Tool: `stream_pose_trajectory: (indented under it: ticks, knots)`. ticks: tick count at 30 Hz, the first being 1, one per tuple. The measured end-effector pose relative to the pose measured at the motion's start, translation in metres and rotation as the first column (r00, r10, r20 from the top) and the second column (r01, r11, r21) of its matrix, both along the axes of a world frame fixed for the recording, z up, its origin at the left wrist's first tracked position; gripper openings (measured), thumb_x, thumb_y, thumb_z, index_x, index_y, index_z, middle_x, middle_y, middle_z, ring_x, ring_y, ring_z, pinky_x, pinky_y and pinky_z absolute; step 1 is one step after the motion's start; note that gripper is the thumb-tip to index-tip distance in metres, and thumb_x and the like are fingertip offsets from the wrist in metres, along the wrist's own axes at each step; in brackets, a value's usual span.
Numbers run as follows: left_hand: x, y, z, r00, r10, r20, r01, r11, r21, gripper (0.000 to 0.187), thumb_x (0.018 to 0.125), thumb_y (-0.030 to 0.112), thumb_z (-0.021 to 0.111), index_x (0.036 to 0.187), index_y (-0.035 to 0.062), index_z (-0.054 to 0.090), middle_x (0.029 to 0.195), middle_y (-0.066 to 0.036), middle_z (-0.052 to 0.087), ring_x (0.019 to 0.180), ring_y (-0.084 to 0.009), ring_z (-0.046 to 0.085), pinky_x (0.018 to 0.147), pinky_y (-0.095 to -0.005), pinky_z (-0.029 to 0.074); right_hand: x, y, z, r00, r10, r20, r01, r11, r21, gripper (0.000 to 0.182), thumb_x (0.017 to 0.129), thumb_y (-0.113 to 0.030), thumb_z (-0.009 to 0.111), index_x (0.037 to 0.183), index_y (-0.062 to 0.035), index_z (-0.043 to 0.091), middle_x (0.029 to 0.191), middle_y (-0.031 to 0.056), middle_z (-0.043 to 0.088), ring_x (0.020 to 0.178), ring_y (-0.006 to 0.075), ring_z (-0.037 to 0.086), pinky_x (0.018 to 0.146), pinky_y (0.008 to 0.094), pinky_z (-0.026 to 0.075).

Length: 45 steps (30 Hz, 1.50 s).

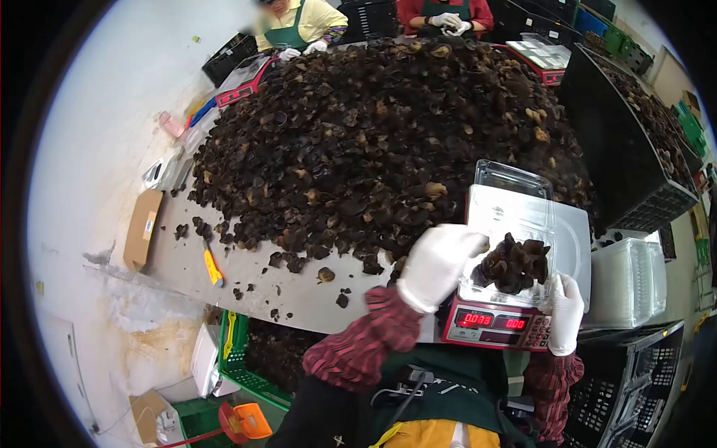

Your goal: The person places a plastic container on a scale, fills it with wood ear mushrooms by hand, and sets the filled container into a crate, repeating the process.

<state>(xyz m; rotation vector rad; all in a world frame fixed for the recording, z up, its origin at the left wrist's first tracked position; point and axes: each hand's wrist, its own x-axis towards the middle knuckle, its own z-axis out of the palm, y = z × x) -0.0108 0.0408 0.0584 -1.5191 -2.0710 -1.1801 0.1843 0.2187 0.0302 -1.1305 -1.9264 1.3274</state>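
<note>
A huge heap of dark dried fungus [388, 142] covers the grey table [246, 276]. My left hand [437, 265], in a white glove, holds a clump of fungus at the rim of a clear plastic container [515, 231] with its hinged lid standing open. The container sits on a red digital scale [497, 326] with lit red digits. It has a small pile of fungus [515, 265] inside. My right hand [566, 313], also gloved, rests against the container's right side and the scale's edge.
Two people in green aprons and white gloves work at the far side, near other red scales [240, 88]. A black crate of fungus [635, 134] stands at right, stacked clear containers [627, 284] beside it. A cardboard box [142, 228] and yellow cutter [213, 269] lie left.
</note>
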Motion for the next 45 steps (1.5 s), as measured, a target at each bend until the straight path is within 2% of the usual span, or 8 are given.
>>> stream_pose_trajectory:
  ticks: [5, 12, 17, 26, 28, 32, 38, 45]
  knots:
    - [-0.035, -0.103, -0.081, 0.878, 0.444, 0.176, -0.353, 0.852, -0.387, 0.019, 0.078, 0.012, 0.065, 0.095, 0.0049, 0.066, 0.089, -0.01, 0.061, 0.086, -0.03, 0.058, 0.077, -0.0371, 0.049, 0.002, -0.005, 0.018, 0.993, -0.111, -0.04, 0.104, 0.986, -0.131, 0.028, 0.093, -0.026, 0.059, 0.101, 0.0003, 0.063, 0.056, -0.0031, 0.048, 0.046, 0.0033, 0.04, 0.045, 0.0188, 0.029]
    - [-0.037, -0.122, -0.123, 0.864, 0.441, 0.242, -0.361, 0.879, -0.312, 0.013, 0.072, 0.01, 0.069, 0.084, 0.0054, 0.067, 0.088, -0.008, 0.061, 0.091, -0.0294, 0.057, 0.081, -0.0369, 0.048, 0.003, -0.01, 0.02, 0.995, -0.1, 0.001, 0.1, 0.989, -0.112, 0.026, 0.094, -0.024, 0.058, 0.101, 0.0007, 0.063, 0.056, -0.002, 0.049, 0.045, 0.0039, 0.042, 0.045, 0.0194, 0.031]
    - [-0.035, -0.121, -0.107, 0.916, 0.209, 0.342, -0.088, 0.938, -0.336, 0.016, 0.076, 0.011, 0.067, 0.091, 0.0068, 0.07, 0.098, -0.009, 0.066, 0.096, -0.0278, 0.059, 0.085, -0.035, 0.048, 0.009, -0.01, 0.023, 0.99, -0.138, -0.006, 0.136, 0.984, -0.115, 0.026, 0.094, -0.023, 0.058, 0.102, 0.002, 0.062, 0.055, -0.0017, 0.049, 0.047, 0.0043, 0.043, 0.046, 0.0201, 0.032]
    - [-0.135, -0.092, -0.106, 0.797, 0.574, -0.19, -0.602, 0.728, -0.327, 0.03, 0.073, 0.01, 0.069, 0.103, 0.013, 0.069, 0.11, -0.01, 0.062, 0.106, -0.029, 0.055, 0.09, -0.0371, 0.045, 0.015, -0.009, 0.02, 0.991, -0.13, -0.017, 0.128, 0.986, -0.107, 0.026, 0.094, -0.025, 0.06, 0.098, 0.0013, 0.062, 0.056, -0.0012, 0.051, 0.046, 0.0046, 0.044, 0.047, 0.0191, 0.032]
    - [-0.152, -0.099, -0.12, 0.855, 0.508, 0.11, -0.404, 0.782, -0.475, 0.021, 0.072, 0.008, 0.068, 0.093, 0.0097, 0.07, 0.104, -0.009, 0.063, 0.103, -0.0271, 0.057, 0.087, -0.035, 0.047, 0.018, -0.008, 0.022, 0.99, -0.143, -0.011, 0.141, 0.985, -0.1, 0.026, 0.094, -0.025, 0.06, 0.098, 0.0012, 0.062, 0.055, -0.0013, 0.05, 0.045, 0.0047, 0.043, 0.047, 0.019, 0.032]
    - [-0.125, -0.123, -0.097, 0.881, 0.421, 0.215, -0.406, 0.907, -0.11, 0.015, 0.072, 0.0, 0.064, 0.087, 0.0022, 0.066, 0.09, -0.01, 0.064, 0.087, -0.0267, 0.063, 0.079, -0.0321, 0.05, 0.023, -0.004, 0.022, 0.984, -0.179, -0.011, 0.176, 0.976, -0.129, 0.026, 0.094, -0.025, 0.059, 0.099, 0.0008, 0.063, 0.053, -0.0017, 0.048, 0.045, 0.0044, 0.042, 0.047, 0.0189, 0.032]
    - [-0.032, -0.15, -0.088, 0.867, 0.44, 0.233, -0.412, 0.897, -0.162, 0.025, 0.075, 0.0, 0.064, 0.099, 0.0074, 0.067, 0.1, -0.009, 0.062, 0.098, -0.0263, 0.058, 0.085, -0.0339, 0.048, 0.02, -0.002, 0.019, 0.986, -0.166, -0.006, 0.164, 0.979, -0.121, 0.026, 0.094, -0.024, 0.059, 0.099, 0.0005, 0.063, 0.053, -0.002, 0.048, 0.047, 0.004, 0.043, 0.048, 0.0192, 0.032]
    - [0.012, -0.135, -0.113, 0.904, 0.425, 0.05, -0.355, 0.809, -0.469, 0.062, 0.07, 0.041, 0.074, 0.126, 0.0199, 0.058, 0.135, -0.014, 0.045, 0.123, -0.0378, 0.04, 0.102, -0.0483, 0.032, 0.016, -0.008, 0.014, 0.99, -0.143, 0.011, 0.143, 0.988, -0.059, 0.025, 0.095, -0.023, 0.057, 0.1, 0.0001, 0.063, 0.053, -0.0026, 0.049, 0.046, 0.0035, 0.043, 0.046, 0.0181, 0.033]
